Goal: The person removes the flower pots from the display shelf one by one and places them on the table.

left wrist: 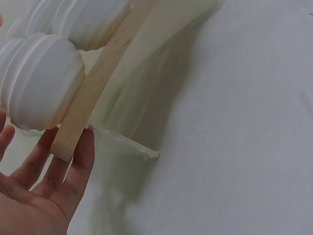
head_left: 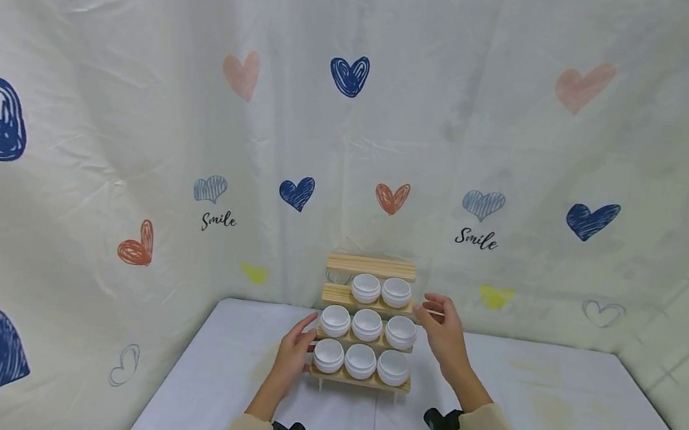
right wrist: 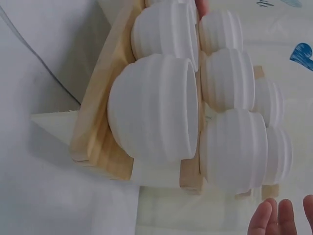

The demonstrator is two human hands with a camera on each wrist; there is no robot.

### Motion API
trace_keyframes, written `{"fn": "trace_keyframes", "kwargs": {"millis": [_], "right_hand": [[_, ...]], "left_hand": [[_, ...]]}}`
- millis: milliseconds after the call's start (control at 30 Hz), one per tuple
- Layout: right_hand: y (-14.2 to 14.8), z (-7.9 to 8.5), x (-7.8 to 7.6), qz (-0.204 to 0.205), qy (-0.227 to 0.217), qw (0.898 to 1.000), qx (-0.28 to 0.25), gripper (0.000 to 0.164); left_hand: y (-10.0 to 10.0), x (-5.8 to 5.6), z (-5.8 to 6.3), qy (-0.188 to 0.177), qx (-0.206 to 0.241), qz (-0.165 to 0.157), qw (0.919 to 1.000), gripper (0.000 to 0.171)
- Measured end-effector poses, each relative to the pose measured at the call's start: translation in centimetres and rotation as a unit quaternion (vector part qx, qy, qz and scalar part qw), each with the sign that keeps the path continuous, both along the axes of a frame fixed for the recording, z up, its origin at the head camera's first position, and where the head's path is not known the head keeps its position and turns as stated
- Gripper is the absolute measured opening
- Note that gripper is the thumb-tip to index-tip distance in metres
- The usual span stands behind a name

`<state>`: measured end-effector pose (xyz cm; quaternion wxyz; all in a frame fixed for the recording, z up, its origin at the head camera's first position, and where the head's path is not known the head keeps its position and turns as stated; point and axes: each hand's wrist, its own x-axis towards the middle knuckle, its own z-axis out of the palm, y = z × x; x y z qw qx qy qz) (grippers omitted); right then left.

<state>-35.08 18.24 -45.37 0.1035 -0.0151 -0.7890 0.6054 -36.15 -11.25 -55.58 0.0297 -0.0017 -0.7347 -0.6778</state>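
A tiered wooden rack (head_left: 360, 382) stands on the table, with several round white cups (head_left: 361, 361) in rows on its lower three shelves. My left hand (head_left: 292, 354) is at the rack's left side. In the left wrist view, its nearly straight fingers (left wrist: 80, 161) touch the end of a wooden shelf (left wrist: 95, 81), just below a white cup (left wrist: 46, 81). On the other side, my right hand (head_left: 443, 332) is beside the right end of the shelf with two cups, fingers loosely bent and holding nothing. Its fingertips (right wrist: 286, 215) show below the cups in the right wrist view.
The white table (head_left: 528, 417) reaches well out to the right of the rack. Close behind hangs a pale curtain (head_left: 434, 139) printed with hearts and "Smile". A thin cord (right wrist: 41, 61) runs near the rack in the right wrist view. Clear supports (left wrist: 127, 142) carry the shelves.
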Motion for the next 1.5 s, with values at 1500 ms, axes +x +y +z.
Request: {"fn": "trace_keyframes", "kwargs": {"millis": [1500], "right_hand": [[-0.9,-0.6,-6.3,0.066,-0.054,0.995,0.055,0.07]], "left_hand": [[-0.1,-1.8,-1.4,-0.017,0.026,-0.052,0.9981,0.051]]}}
